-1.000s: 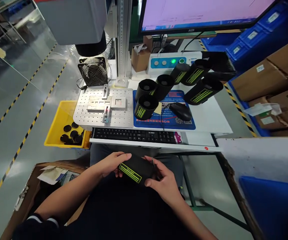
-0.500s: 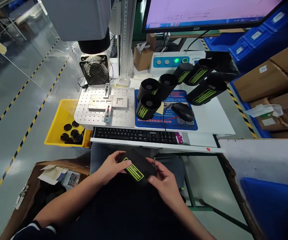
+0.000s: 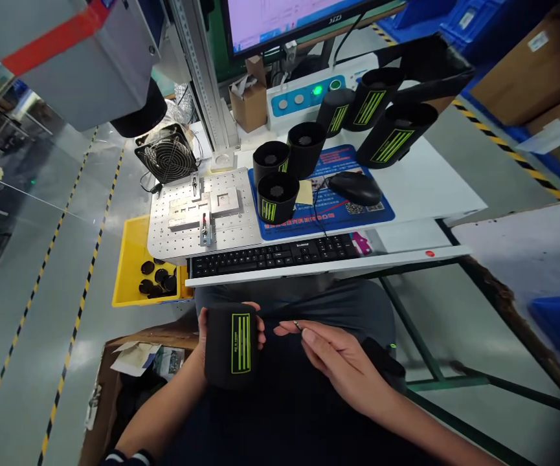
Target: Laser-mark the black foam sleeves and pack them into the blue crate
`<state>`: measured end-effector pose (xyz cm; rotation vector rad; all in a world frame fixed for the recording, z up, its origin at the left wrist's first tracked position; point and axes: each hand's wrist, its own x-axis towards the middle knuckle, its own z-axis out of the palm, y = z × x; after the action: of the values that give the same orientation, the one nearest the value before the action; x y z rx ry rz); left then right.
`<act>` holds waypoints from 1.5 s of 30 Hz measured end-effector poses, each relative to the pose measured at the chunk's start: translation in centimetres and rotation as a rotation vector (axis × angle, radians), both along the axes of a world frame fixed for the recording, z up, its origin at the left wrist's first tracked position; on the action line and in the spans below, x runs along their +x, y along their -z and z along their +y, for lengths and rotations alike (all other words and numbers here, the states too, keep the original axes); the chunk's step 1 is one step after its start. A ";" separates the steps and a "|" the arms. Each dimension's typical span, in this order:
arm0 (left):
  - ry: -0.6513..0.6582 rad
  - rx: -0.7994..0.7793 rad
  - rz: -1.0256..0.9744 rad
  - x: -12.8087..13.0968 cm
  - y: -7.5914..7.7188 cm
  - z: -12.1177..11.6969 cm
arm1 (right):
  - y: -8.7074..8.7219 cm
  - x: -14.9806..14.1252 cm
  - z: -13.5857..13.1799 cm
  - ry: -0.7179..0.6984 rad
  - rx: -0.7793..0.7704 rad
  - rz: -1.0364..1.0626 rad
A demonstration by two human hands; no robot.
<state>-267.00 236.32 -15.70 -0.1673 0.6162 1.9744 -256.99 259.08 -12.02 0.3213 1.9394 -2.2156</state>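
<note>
My left hand (image 3: 202,338) is wrapped round a black cylindrical sleeve (image 3: 221,349) with a yellow-green striped label (image 3: 241,343) facing up. Its fingertips show at the sleeve's right side. To the right and apart from the sleeve, my right hand (image 3: 340,362) pinches a small, thin metal piece (image 3: 298,326) between thumb and fingers; its exact kind is too small to make out. Similar black cylinders stand on the desk, among them one (image 3: 278,197) on the blue mat and a larger one (image 3: 396,136) farther right.
A machine head (image 3: 90,65) overhangs a perforated metal plate (image 3: 235,230) with clamps, beside a fan (image 3: 167,154). A keyboard (image 3: 280,254) sits in the pulled-out tray. The yellow bin (image 3: 127,285) holds black discs. A mouse (image 3: 356,188) lies on the mat (image 3: 381,217). An open carton (image 3: 100,401) stands lower left.
My right hand has come away from the sleeve to the right, with the small metal piece in its fingers. My left hand has turned the sleeve more upright and moved it left. The view has tilted.
</note>
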 end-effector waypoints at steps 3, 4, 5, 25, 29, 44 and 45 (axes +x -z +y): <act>0.014 0.035 -0.012 -0.3 -0.3 0.3 | 0.4 0.0 -0.1 -0.026 -0.013 -0.007; 0.017 0.046 -0.019 -0.4 -0.3 0.3 | 0.4 0.0 0.0 -0.042 -0.017 0.002; 0.020 0.054 -0.025 -0.4 -0.3 0.4 | 0.4 -0.1 0.0 -0.057 -0.019 0.012; 0.072 -0.022 -0.026 -0.3 -0.3 0.7 | 0.0 0.1 0.0 -0.098 -0.010 0.037; 0.094 -0.069 -0.003 -0.4 -0.4 0.7 | 0.1 0.2 0.0 -0.098 -0.012 0.042; 0.080 -0.071 0.021 -0.4 -1.0 0.5 | 0.1 0.2 0.1 -0.112 0.013 0.062; 0.082 -0.068 0.043 -0.5 -1.0 0.5 | 0.1 0.2 0.1 -0.111 0.012 0.069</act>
<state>-267.48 236.77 -14.70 -0.1395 0.7075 1.8837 -256.80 259.18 -12.14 0.1371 1.9551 -2.1718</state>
